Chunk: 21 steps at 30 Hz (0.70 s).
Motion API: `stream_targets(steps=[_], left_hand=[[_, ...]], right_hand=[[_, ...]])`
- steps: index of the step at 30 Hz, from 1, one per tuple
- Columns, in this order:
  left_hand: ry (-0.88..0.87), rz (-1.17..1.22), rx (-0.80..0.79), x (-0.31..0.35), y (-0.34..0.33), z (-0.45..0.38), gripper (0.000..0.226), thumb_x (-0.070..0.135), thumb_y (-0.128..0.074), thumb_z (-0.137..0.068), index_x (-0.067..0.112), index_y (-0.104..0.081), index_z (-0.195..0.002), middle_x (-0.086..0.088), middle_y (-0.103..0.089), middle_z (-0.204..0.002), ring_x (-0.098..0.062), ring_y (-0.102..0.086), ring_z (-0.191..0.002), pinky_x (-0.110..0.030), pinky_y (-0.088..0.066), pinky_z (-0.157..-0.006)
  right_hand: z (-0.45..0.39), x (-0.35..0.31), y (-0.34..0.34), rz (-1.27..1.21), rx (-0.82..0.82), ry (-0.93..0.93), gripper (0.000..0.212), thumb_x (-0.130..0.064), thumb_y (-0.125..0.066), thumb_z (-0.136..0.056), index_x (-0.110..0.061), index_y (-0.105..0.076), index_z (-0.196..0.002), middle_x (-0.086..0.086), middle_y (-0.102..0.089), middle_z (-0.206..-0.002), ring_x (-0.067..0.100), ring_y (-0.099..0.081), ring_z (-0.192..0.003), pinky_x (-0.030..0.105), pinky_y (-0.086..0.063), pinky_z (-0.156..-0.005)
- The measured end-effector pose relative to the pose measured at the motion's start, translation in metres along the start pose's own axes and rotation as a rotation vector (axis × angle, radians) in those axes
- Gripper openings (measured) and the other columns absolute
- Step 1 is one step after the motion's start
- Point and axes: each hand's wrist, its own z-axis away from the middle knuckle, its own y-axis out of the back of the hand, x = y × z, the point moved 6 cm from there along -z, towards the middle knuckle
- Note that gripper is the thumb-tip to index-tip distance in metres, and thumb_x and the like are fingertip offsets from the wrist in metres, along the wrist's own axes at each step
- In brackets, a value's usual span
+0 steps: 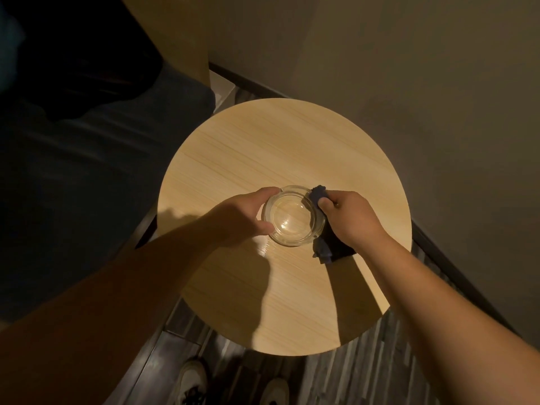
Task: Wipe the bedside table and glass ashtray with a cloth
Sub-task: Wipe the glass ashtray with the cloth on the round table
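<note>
Pale wood, clear glass, dark cloth.
The round bedside table point(280, 147) has a smooth, light wood-grain top with a faint sheen; the ashtray point(293, 219) is thick, glossy clear glass; the cloth point(324, 247) is dark, soft, matt fabric.

A dim bedroom, seen from above beside the bed. A small round table point(280, 159) with a pale wood-grain top stands in the corner where a plain beige wall point(409, 68) meets a dark baseboard point(251, 83). To its left lies the edge of a bed point(87, 159) under dark bedding, with a light wooden panel point(169, 27) at its head. A glass ashtray point(293, 215) rests on the table. The floor point(350, 378) is dark striped planking, and two white shoes point(193, 378) show at the bottom edge.
</note>
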Motion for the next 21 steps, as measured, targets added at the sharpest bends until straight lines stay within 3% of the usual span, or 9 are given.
stream_targets(steps=[2, 4, 7, 10, 13, 15, 17, 19, 21], left_hand=[[0.031, 0.047, -0.064, 0.0, 0.003, -0.002, 0.071, 0.023, -0.065, -0.081, 0.032, -0.031, -0.142, 0.008, -0.058, -0.123, -0.002, -0.058, -0.089, -0.008, -0.044, -0.068], [0.047, 0.01, -0.104, 0.0, 0.008, -0.006, 0.072, 0.026, -0.065, -0.081, 0.035, -0.028, -0.142, 0.009, -0.057, -0.124, -0.001, -0.057, -0.08, -0.01, -0.043, -0.062], [0.029, -0.078, -0.164, 0.001, 0.016, -0.016, 0.075, 0.028, -0.065, -0.084, 0.039, -0.022, -0.144, 0.005, -0.05, -0.139, -0.007, -0.057, -0.085, -0.023, -0.045, -0.074], [0.051, -0.165, -0.178, 0.005, 0.022, -0.022, 0.075, 0.024, -0.062, -0.089, 0.041, -0.018, -0.147, 0.004, -0.041, -0.148, -0.01, -0.054, -0.103, -0.024, -0.039, -0.085], [0.087, -0.159, 0.112, 0.006, 0.019, -0.01, 0.057, 0.014, -0.054, -0.094, 0.022, -0.033, -0.147, -0.005, -0.044, -0.146, -0.022, -0.049, -0.125, -0.029, -0.04, -0.101], [0.027, -0.292, 0.358, 0.017, 0.01, 0.009, 0.035, 0.009, -0.051, -0.095, 0.001, -0.055, -0.129, -0.022, -0.06, -0.124, -0.033, -0.06, -0.111, -0.037, -0.048, -0.096], [-0.054, -0.507, 0.464, 0.034, -0.005, 0.023, 0.016, 0.002, -0.055, -0.091, -0.008, -0.067, -0.093, -0.03, -0.066, -0.097, -0.039, -0.067, -0.083, -0.043, -0.058, -0.072], [-0.195, -0.665, 0.493, 0.049, -0.013, 0.028, 0.019, -0.004, -0.061, -0.085, -0.006, -0.065, -0.067, -0.032, -0.067, -0.092, -0.037, -0.068, -0.073, -0.041, -0.06, -0.059], [-0.229, -0.747, 0.514, 0.05, -0.012, 0.024, 0.026, -0.008, -0.065, -0.078, -0.003, -0.058, -0.053, -0.034, -0.066, -0.091, -0.035, -0.068, -0.07, -0.036, -0.059, -0.055]], right_hand=[[-0.005, -0.007, 0.002, 0.1, -0.04, 0.06, 0.028, -0.025, -0.042, -0.097, -0.013, -0.063, -0.082, 0.005, -0.06, -0.07, 0.021, -0.053, -0.067, 0.033, -0.039, -0.059], [-0.009, -0.012, 0.004, 0.126, -0.08, 0.088, 0.026, -0.026, -0.042, -0.097, -0.017, -0.065, -0.089, 0.003, -0.061, -0.075, 0.02, -0.054, -0.072, 0.033, -0.042, -0.064], [-0.01, -0.012, 0.004, 0.108, -0.116, 0.085, 0.025, -0.027, -0.042, -0.097, -0.018, -0.065, -0.095, 0.001, -0.062, -0.079, 0.018, -0.054, -0.075, 0.033, -0.044, -0.068], [-0.004, -0.006, 0.001, 0.09, -0.068, 0.04, 0.025, -0.03, -0.043, -0.097, -0.015, -0.063, -0.097, 0.004, -0.063, -0.081, 0.022, -0.056, -0.076, 0.036, -0.046, -0.069], [0.003, -0.003, -0.005, 0.139, 0.025, 0.006, 0.027, -0.03, -0.043, -0.097, -0.01, -0.06, -0.1, 0.008, -0.062, -0.086, 0.024, -0.055, -0.077, 0.033, -0.041, -0.063], [0.007, -0.003, -0.008, 0.138, 0.076, -0.012, 0.028, -0.029, -0.041, -0.097, -0.008, -0.059, -0.096, 0.01, -0.061, -0.086, 0.024, -0.054, -0.074, 0.031, -0.035, -0.059], [0.009, -0.003, -0.01, 0.123, 0.108, -0.023, 0.028, -0.027, -0.041, -0.097, -0.007, -0.058, -0.094, 0.011, -0.059, -0.084, 0.023, -0.052, -0.071, 0.03, -0.031, -0.055], [0.01, -0.003, -0.012, 0.092, 0.118, -0.028, 0.027, -0.026, -0.041, -0.097, -0.006, -0.059, -0.093, 0.011, -0.059, -0.083, 0.023, -0.052, -0.07, 0.03, -0.03, -0.053], [0.009, -0.001, -0.011, 0.051, 0.098, -0.025, 0.027, -0.026, -0.042, -0.097, -0.006, -0.06, -0.092, 0.012, -0.059, -0.083, 0.023, -0.054, -0.071, 0.03, -0.032, -0.053]])
